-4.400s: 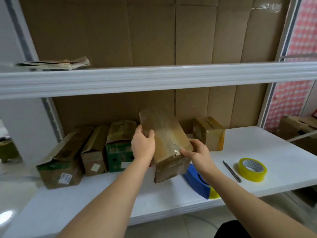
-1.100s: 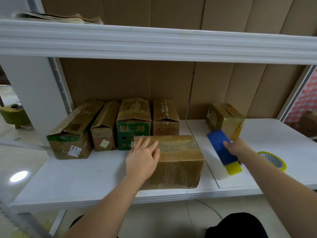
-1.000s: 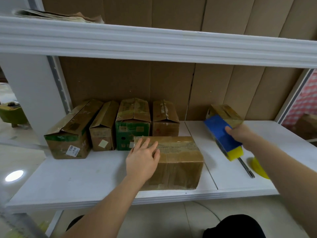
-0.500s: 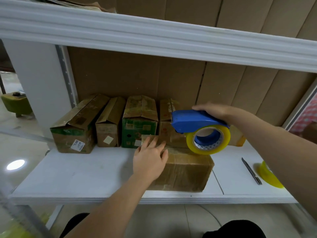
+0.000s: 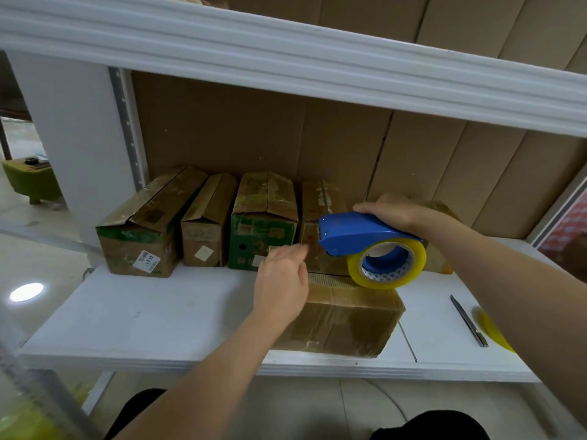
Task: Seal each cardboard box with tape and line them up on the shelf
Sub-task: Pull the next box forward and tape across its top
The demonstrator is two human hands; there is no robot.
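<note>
nearest, on the front of the white lower shelf (image 5: 133, 315), a brown cardboard box (image 5: 346, 322) lies on its side with its flaps closed, so nothing inside shows. the left hand (image 5: 281, 285) hovers over the box's left end, fingers loosely curled and holding nothing; half a second ago it lay flat on the box top. the right hand (image 5: 386, 212) grips the blue tape dispenser (image 5: 359, 231) from above, and its yellowish tape roll (image 5: 386, 263) now touches the top of the box near the back edge, lower than before. to the right lie a utility knife (image 5: 468, 320) and a spare yellow tape roll (image 5: 494, 328), part cut off by the arm. at the back stand four closed boxes in a row (image 5: 203, 223), touching side by side, and another box (image 5: 440, 258) mostly hidden behind the right wrist.
</note>
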